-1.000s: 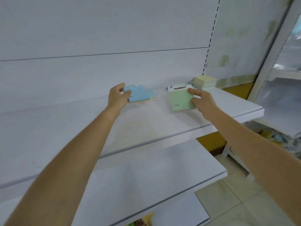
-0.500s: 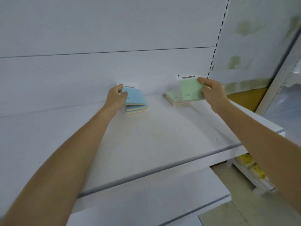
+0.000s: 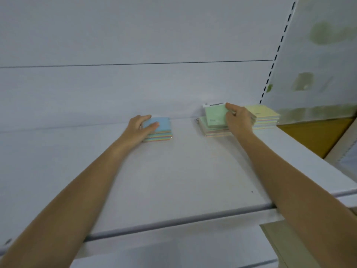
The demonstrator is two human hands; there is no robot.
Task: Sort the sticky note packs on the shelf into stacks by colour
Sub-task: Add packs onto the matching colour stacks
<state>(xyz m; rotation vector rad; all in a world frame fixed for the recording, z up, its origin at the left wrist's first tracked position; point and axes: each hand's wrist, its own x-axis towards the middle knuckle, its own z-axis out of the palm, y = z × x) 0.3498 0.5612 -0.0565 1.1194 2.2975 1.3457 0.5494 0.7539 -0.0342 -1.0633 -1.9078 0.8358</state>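
White shelf, right hand gripping green pack, label print illegible

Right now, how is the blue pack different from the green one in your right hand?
The blue pack is blue and lies flat atop the left stack, under the left hand. The green pack is green and tilts up, gripped by the right hand over the middle stack. The green pack shows a white header strip; the blue pack shows none. Both are thin, squarish packs.

A white shelf backs onto a white panel with a horizontal seam. Right of a slotted upright, a stained pale wall has an ochre base.
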